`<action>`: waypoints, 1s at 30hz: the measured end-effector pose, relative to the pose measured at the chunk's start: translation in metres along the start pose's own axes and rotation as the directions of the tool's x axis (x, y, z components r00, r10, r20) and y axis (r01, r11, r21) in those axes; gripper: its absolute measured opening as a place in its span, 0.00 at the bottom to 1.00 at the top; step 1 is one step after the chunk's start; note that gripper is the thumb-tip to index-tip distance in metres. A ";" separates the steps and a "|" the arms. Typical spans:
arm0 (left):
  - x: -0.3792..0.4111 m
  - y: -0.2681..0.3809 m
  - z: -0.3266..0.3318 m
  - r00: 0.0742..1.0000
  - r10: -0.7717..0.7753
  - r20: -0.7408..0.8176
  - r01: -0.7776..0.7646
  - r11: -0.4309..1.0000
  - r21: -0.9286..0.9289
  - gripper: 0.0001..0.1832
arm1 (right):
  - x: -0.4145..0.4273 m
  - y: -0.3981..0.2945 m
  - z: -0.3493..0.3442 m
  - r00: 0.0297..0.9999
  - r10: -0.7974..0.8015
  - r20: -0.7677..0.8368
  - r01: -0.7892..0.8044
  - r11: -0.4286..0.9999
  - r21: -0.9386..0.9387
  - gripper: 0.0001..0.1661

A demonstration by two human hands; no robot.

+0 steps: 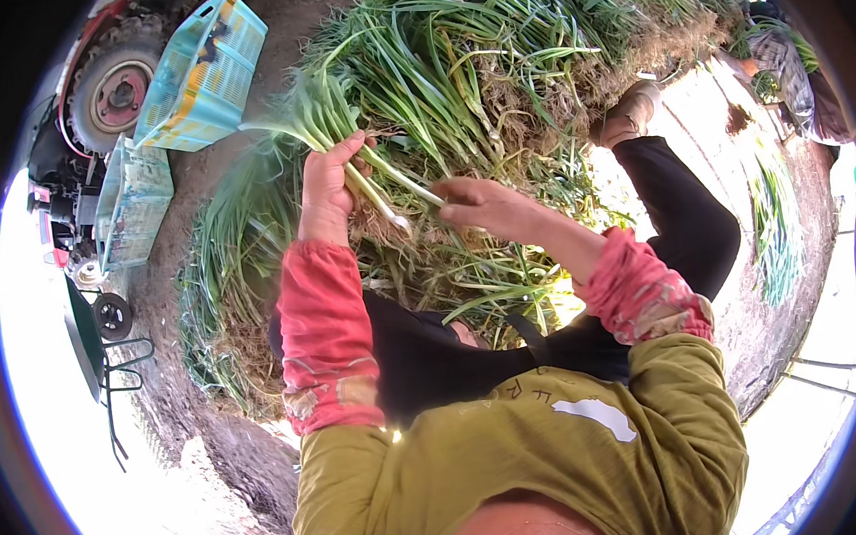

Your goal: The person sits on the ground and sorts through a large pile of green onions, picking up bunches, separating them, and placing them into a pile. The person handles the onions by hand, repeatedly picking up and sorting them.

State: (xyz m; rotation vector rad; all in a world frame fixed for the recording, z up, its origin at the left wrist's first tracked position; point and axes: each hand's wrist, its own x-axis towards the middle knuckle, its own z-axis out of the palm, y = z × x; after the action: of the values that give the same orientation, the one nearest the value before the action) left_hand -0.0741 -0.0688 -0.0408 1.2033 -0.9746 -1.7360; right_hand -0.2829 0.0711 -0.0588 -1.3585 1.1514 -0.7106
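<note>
My left hand (336, 179) is closed around a few green onions (379, 198), their leaves fanning out to the upper left and their white ends pointing to the lower right. At the pale end of one stalk is my right hand (475, 206), its thumb and fingers on the stalk. Beyond both hands lies a large heap of green onions (421, 77) with brown roots. Another pile of green onions (235, 225) lies left of my left forearm. Loose leaves and stripped scraps (499, 279) cover the ground between my legs.
Turquoise plastic crates (206, 84) stand at the upper left beside a wheeled machine (118, 94). A wheelbarrow (88, 343) is at the left. A bundle of green onions (776, 220) lies on the ground at the right, and a person (789, 78) is at the upper right.
</note>
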 end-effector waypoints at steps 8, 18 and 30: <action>-0.024 0.016 -0.021 0.982 0.017 -0.190 -0.016 1.000 0.005 0.20 | 0.018 -0.006 0.019 0.903 0.216 -0.371 -0.028 0.892 0.451 0.13; -0.054 -0.018 0.014 0.987 -0.119 -0.111 0.128 0.988 0.081 0.10 | 0.015 0.005 0.061 0.860 -0.491 -0.140 0.276 0.677 -0.682 0.15; -0.064 -0.021 -0.020 0.969 -0.246 -0.026 0.238 0.955 -0.175 0.14 | 0.007 0.006 0.032 0.983 -0.048 0.175 0.038 0.997 0.063 0.50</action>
State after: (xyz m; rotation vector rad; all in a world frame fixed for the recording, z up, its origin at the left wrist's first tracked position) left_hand -0.0440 -0.0053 -0.0428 1.2880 -0.6557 -1.9283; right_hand -0.2527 0.0772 -0.0707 -1.3707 0.9557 -0.6367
